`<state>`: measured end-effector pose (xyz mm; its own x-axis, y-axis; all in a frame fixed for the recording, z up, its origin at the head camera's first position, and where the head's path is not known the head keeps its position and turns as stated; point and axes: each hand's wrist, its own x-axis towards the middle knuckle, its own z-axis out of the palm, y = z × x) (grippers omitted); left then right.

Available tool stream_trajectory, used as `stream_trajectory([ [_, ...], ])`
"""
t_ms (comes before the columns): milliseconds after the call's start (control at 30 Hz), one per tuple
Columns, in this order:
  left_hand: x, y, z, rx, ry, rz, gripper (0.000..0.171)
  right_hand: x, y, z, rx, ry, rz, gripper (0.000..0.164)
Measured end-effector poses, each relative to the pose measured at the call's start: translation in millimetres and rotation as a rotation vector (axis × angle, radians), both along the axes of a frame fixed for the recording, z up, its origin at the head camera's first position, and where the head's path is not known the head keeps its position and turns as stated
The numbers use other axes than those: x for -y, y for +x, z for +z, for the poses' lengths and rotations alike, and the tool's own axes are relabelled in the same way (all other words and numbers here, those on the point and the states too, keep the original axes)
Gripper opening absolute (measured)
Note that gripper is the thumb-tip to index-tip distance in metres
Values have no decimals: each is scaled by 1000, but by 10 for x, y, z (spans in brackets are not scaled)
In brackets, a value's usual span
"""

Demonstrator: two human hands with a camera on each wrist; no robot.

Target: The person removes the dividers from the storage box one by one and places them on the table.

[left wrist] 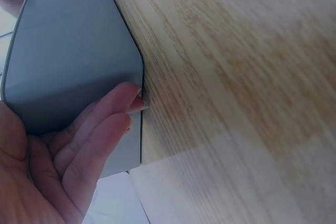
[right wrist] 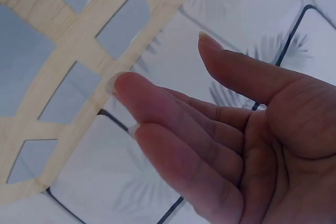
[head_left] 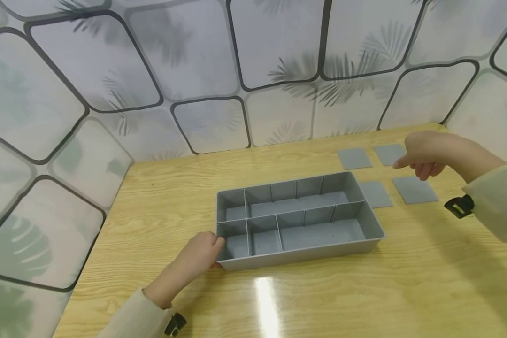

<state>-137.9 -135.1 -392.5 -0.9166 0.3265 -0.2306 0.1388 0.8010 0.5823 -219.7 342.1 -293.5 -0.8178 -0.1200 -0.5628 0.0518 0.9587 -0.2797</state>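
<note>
A grey divided drawer organizer tray point(head_left: 304, 256) lies on the wooden table, split into two rows of compartments by thin dividers. My left hand point(head_left: 200, 251) grips its near left corner, with the thumb at the rim and the fingers against the outer wall. In the left wrist view those fingers point(left wrist: 97, 137) lie along the tray's side, low by the tabletop. Over the right part of the table my right hand point(head_left: 426, 149) hovers with nothing in it, fingers loosely bent. Below and beside it lie several flat grey squares, among them a near right one point(head_left: 415, 191) and a far left one point(head_left: 355, 159).
Patterned fabric panels point(head_left: 283, 112) with leaf prints rise along the table's back and sides. Another grey square point(head_left: 376, 195) lies right against the tray's right end. Bare wood of the table point(head_left: 169, 197) shows left of the tray.
</note>
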Motion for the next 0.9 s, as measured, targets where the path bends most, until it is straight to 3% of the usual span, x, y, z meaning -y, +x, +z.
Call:
stream_trajectory([
  [367, 8, -27, -6, -16, -21, -32, 30, 465, 44, 152, -57, 21, 117, 31],
  [667, 3, -22, -1, 52, 51, 13, 32, 1031, 120, 265, -89, 71, 311, 33],
  [900, 14, -31, -12, 52, 44, 7, 32, 1426, 186, 319, -216, 102, 460, 29],
])
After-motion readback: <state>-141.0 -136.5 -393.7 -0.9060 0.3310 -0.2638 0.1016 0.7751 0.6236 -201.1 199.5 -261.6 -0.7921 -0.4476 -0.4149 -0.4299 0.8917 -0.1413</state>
